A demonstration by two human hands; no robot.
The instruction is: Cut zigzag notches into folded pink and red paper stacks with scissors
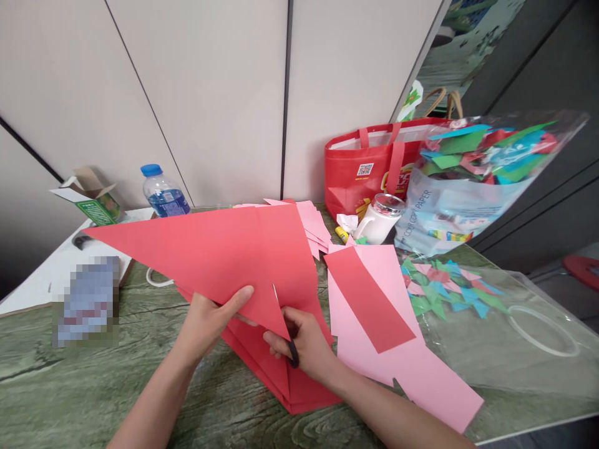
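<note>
Head view: the left hand (pixel 213 318) has the big red paper sheet (pixel 219 249) pinched at its lower edge, thumb laid flat on top and the other fingers tucked out of sight beneath, lifting the sheet so its long point reaches off to the left. The right hand (pixel 304 343) is closed round the black handles of a pair of scissors (pixel 285 324), fingers curled through the loops, and the thin blade stands up against the red sheet's edge just beside the left thumb. Under both hands lies a stack of red paper (pixel 299 386) on the green wood-grain table (pixel 70 386). Just right, pale pink sheets (pixel 412 368) spread out, with a red strip (pixel 369 299) lying across them. Further back: a white mug (pixel 379 221), a red tote bag (pixel 369 171), a clear bag of coloured paper shapes (pixel 477 174), and loose folded pieces (pixel 444 290). At left, a water bottle (pixel 163 193) and an open carton (pixel 93 199).
</note>
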